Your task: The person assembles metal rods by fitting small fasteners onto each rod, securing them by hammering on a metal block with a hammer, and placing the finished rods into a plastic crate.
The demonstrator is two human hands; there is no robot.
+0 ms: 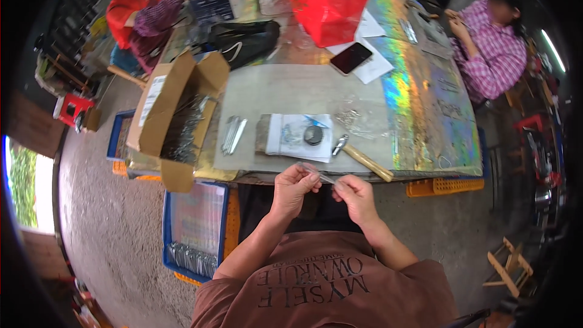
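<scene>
Just off the table's near edge, my left hand [294, 189] and my right hand [354, 198] are both closed in a pinch. Between them stretches a thin, pale, shiny strip [327, 178], its ends hidden in my fingers; its material is too small to tell. Ahead of the hands lies a block with white paper [282, 141] on top, bearing a black round piece [313, 135]. A hammer [370, 163] with a wooden handle rests to its right. Small metal parts [348, 117] lie on clear plastic behind the hammer. Several slim metal strips [234, 135] lie to the left.
An open cardboard box [147, 108] of thin metal pieces stands at the table's left edge. Below it is a blue crate [226, 222]. Farther back are a phone [351, 58], a red bag [328, 3] and a black bag [249, 42]. Two people sit at the far sides.
</scene>
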